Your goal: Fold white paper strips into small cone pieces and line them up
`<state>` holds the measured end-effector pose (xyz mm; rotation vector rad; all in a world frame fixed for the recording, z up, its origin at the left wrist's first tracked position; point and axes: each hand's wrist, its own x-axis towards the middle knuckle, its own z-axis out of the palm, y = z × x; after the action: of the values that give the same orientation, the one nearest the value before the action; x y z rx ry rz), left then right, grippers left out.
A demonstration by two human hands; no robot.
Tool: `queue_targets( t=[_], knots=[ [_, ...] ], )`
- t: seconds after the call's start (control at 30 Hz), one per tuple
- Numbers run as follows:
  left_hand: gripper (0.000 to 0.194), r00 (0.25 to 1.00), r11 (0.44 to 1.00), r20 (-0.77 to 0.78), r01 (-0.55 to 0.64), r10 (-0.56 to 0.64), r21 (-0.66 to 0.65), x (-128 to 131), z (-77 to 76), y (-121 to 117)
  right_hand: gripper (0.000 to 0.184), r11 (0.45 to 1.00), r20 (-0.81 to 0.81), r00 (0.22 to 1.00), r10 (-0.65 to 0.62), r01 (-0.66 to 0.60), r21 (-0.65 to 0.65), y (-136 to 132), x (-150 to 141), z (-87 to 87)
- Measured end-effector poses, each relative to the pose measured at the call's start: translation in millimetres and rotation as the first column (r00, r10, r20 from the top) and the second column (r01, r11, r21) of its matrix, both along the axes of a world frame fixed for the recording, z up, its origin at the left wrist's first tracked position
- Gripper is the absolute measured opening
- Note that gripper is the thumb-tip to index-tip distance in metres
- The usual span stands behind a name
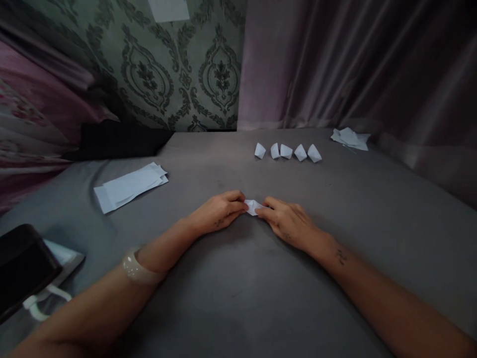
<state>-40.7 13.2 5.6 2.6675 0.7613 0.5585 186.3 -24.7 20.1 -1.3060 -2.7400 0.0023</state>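
Evenly reaching inward from both lower corners, low over grey cloth [238,303], with left hand [219,211] and right hand [289,219] backs up and close together. Pinching one small folded white paper [253,207] by opposite ends with narrowed fingers, leaving its creased middle bare between the fingertips. Beyond, in a row, five folded paper shapes [300,153]; at left, one stack of paper strips [130,186]; at far right, one loose paper pile [350,138].
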Motion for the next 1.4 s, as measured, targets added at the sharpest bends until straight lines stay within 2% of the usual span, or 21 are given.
queue_targets(
  t=[0.17, 0.27, 0.43, 0.6, 0.7, 0.8, 0.87, 0.97, 1.07, 1.27, 1.4],
  knots=[
    [0.028, 0.999, 1.000, -0.035, 0.005, -0.005, -0.006, 1, 1.4, -2, 0.023, 1.000, 0.021, 1.000, -0.013, 0.013, 0.010, -3, -3, 0.7],
    [0.028, 1.000, 0.999, -0.003, -0.031, 0.031, -0.041, 4, 0.5, -3, 0.021, 0.999, -0.043, 0.998, -0.040, 0.040, 0.013, -5, -5, -0.8],
    [0.022, 0.979, 0.980, 0.112, -0.154, 0.168, -0.130, 12, -4.9, -2, 0.026, 0.985, -0.186, 0.969, -0.162, 0.148, -0.084, -3, -5, -6.3],
    [0.021, 0.932, 0.926, 0.186, -0.255, 0.313, -0.280, 13, -8.4, 0, 0.026, 0.969, -0.391, 0.893, -0.221, 0.156, -0.193, 6, -2, -14.2],
    [0.024, 0.894, 0.837, 0.251, -0.204, 0.370, -0.508, 12, -6.4, 0, 0.024, 0.956, -0.514, 0.816, -0.267, 0.154, -0.251, 9, -1, -15.3],
    [0.024, 0.840, 0.673, 0.308, -0.089, 0.447, -0.734, 12, -1.6, 0, 0.024, 0.920, -0.569, 0.749, -0.340, 0.139, -0.367, 8, -1, -11.7],
    [0.022, 0.813, 0.589, 0.329, -0.021, 0.480, -0.808, 12, 2.0, -1, 0.025, 0.893, -0.565, 0.736, -0.374, 0.123, -0.432, 8, -1, -7.8],
    [0.022, 0.792, 0.530, 0.329, 0.007, 0.515, -0.848, 11, 6.2, -4, 0.025, 0.895, -0.552, 0.754, -0.357, 0.106, -0.434, 8, 1, -2.4],
    [0.019, 0.773, 0.530, 0.309, -0.042, 0.555, -0.847, 11, 8.6, -6, 0.024, 0.918, -0.542, 0.783, -0.305, 0.091, -0.385, 8, 3, 0.1],
    [0.017, 0.731, 0.576, 0.349, -0.074, 0.586, -0.814, 11, 11.2, -8, 0.021, 0.967, -0.589, 0.787, -0.183, 0.035, -0.254, 6, 6, -2.3],
    [0.014, 0.709, 0.584, 0.390, -0.038, 0.588, -0.811, 12, 14.0, -10, 0.019, 0.955, -0.624, 0.754, -0.207, 0.016, -0.297, 4, 4, -2.5]
  ],
)
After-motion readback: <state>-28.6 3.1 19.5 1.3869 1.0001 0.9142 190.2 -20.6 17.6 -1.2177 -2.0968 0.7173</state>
